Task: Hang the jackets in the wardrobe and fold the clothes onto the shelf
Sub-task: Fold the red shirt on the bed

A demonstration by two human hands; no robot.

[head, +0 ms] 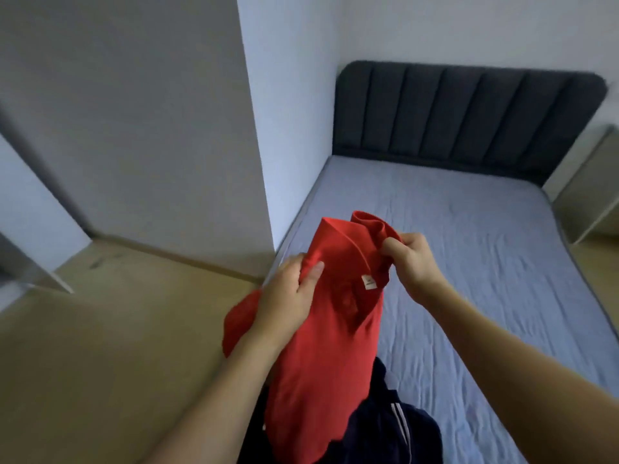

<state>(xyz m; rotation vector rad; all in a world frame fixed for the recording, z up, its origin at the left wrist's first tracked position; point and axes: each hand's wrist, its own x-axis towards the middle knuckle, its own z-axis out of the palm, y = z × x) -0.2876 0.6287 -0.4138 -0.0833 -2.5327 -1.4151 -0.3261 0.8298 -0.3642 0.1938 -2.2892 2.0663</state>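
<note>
A red collared shirt hangs in the air over the near left corner of the bed, held up by both hands. My left hand grips its left shoulder, thumb on the front of the cloth. My right hand pinches the collar at the right side. A small white label shows inside the neck. Under the shirt, a dark navy garment with white stripes lies on the bed's near edge, partly hidden by the red cloth.
The bed has a wrinkled blue-grey sheet and a dark padded headboard. A grey wall panel stands at the left above a wooden floor. A pale bedside unit sits at the far right.
</note>
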